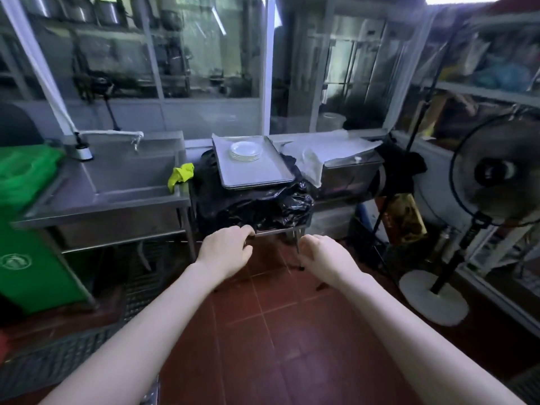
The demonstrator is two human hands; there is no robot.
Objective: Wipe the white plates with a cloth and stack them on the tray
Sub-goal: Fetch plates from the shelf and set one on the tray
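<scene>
A stack of several white plates [246,150] sits on the far left part of a metal tray [257,173]. The tray lies on a low stand draped in black plastic [257,203]. A yellow-green cloth [180,175] lies crumpled on the right rim of the steel sink. My left hand [226,248] and my right hand [325,257] reach forward below the stand's front edge, well short of the tray. Both hands have loosely curled fingers and hold nothing. The left fingertips are at the stand's metal front rail [277,230]; whether they touch it is unclear.
A steel sink [128,182] with a tap stands on the left, a green bin [26,229] beside it. A steel box with white cloth [347,165] stands right of the tray. A pedestal fan [493,182] stands at the right. Red floor tiles [280,331] lie underfoot.
</scene>
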